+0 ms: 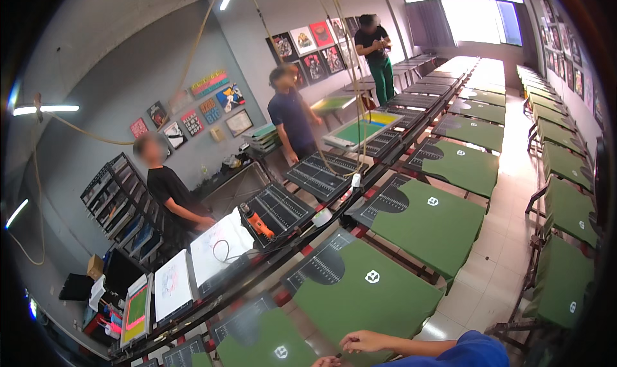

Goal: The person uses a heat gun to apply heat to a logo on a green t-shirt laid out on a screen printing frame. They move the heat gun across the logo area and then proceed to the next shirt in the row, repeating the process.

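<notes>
At the lower edge, my right hand (361, 342) hangs over the near edge of a printing board that carries a green T-shirt piece (379, 296) with a small white emblem. Its fingers are bent inward, and whatever they hold is hidden. Just below and left of it, my left hand (326, 362) shows only in part, cut off by the frame. Its fingers look closed near a small dark thing between the two hands, too small to name. Another green T-shirt piece (257, 341) with a white emblem lies on the board to the left.
Boards with green shirts run along the long rail (270, 254); another row (565, 209) stands right of the tiled aisle (479, 274). An orange heat gun (257, 222) rests across the rail, near a framed screen (363, 130). Three people (292, 113) stand beyond. A cable (334, 168) hangs down.
</notes>
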{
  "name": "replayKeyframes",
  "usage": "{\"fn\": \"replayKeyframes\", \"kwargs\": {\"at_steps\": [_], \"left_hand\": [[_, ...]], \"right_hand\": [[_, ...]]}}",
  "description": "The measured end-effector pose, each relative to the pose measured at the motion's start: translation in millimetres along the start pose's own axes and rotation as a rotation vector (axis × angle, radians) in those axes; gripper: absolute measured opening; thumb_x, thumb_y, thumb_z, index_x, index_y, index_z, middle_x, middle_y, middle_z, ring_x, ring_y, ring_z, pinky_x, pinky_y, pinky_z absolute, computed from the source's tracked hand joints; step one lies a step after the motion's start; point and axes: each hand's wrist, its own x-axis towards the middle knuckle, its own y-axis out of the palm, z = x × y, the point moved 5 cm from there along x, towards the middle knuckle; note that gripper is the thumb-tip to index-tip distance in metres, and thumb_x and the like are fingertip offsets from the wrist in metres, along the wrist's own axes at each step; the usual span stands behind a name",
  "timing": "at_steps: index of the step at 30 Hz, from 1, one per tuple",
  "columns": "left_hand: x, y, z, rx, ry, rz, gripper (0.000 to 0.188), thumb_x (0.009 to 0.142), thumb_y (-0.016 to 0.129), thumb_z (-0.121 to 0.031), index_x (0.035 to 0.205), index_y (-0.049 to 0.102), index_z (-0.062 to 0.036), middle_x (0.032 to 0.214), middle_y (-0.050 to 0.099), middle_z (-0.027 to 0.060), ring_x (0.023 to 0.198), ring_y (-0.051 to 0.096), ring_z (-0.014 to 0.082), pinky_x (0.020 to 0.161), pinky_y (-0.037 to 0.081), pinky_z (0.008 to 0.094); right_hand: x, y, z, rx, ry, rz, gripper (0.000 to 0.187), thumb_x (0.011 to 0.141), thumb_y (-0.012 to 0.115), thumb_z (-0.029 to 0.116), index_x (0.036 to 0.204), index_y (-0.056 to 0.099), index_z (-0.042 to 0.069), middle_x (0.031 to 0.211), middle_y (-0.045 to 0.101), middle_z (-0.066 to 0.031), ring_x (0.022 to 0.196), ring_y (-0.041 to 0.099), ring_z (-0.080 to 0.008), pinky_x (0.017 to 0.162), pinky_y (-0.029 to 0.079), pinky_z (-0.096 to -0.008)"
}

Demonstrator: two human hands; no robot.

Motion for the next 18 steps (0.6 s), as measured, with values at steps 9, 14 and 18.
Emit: {"fn": "replayKeyframes", "kwargs": {"at_steps": [9,14,18], "left_hand": [[-17,153,-202,-0.287,0.353,0.801,0.060,0.095,0.046,-0.053,0.137,0.044,-0.0111,0.137,0.047,0.0168,0.131,0.038,0.0390,0.106,0.035,0.0528],[-107,188,-275,-0.209,0.541,1.260,0.067,0.093,0.045,-0.059,0.143,0.038,-0.0144,0.141,0.044,0.0168,0.134,0.035,0.0400,0.106,0.033,0.0551],[-114,190,-296,-0.097,0.625,1.222,0.070,0.093,0.044,-0.060,0.146,0.033,-0.0157,0.143,0.042,0.0158,0.134,0.035,0.0381,0.106,0.033,0.0545]], "right_hand": [[-120,45,234,0.314,-0.602,0.326,0.095,0.078,0.063,0.068,0.137,0.042,-0.004,0.142,0.045,-0.0202,0.119,0.051,-0.0372,0.096,0.041,-0.0538],[-185,49,230,0.025,-0.725,0.759,0.101,0.074,0.053,0.081,0.132,0.049,-0.002,0.143,0.037,-0.0280,0.128,0.041,-0.0405,0.101,0.035,-0.0565],[-195,40,202,-0.062,-0.797,0.880,0.095,0.079,0.049,0.078,0.131,0.050,-0.002,0.137,0.042,-0.0278,0.124,0.045,-0.0396,0.100,0.036,-0.0569]]}}
